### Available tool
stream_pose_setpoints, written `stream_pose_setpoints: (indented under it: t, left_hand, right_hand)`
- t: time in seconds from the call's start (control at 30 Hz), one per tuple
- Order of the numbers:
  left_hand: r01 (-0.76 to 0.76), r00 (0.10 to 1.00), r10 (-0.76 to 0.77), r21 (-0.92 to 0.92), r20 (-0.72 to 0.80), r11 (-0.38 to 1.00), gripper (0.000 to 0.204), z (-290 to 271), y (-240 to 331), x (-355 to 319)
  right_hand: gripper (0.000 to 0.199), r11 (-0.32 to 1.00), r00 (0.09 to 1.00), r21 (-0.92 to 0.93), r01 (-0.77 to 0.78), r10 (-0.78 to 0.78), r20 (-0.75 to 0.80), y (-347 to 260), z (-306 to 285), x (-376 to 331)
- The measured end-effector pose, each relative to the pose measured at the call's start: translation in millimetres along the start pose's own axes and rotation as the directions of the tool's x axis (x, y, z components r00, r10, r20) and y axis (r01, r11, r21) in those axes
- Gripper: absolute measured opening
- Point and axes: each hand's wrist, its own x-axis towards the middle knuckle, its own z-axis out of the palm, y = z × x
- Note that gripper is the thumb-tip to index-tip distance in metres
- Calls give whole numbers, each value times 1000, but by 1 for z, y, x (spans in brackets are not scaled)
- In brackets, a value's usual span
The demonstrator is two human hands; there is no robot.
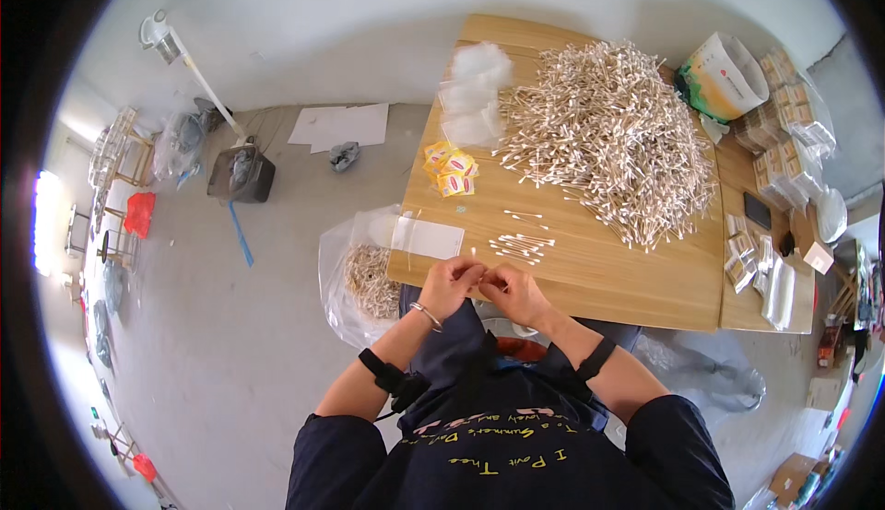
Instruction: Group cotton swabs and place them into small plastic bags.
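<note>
My left hand (449, 286) and my right hand (518, 296) meet at the table's front edge, fingertips pinched close together. A cotton swab (474, 252) shows its white tip just above my left fingers, and seems held there. Whatever lies between my right fingertips is too small and covered to make out. Beyond my hands lies a loose row of several cotton swabs (522, 248). A white card (429, 237) rests left of them, beside my left hand. Farther back, a big heap of cotton swabs (608, 141) spreads over the wooden table (636, 284).
Yellow-and-white paper labels (452, 171) and clear plastic bags (475, 86) lie at the table's left. On the right are a white bucket (724, 77), packed boxes (788, 132) and a dark phone (757, 210). A plastic sack of swabs (369, 280) stands on the floor at left.
</note>
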Motion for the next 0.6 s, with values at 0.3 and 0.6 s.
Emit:
stream_pose_setpoints:
  t: [0.3,0.6]
  left_hand:
    - [142,923,45,445,-383,884,26,-132,-22,-34]
    - [12,835,428,789,-346,614,64,-84,-20,-18]
  right_hand:
    - [64,787,955,-612,-75,-120,-271,29,-44,-5]
    - [75,835,913,-535,-133,-107,-393,40,-47,5]
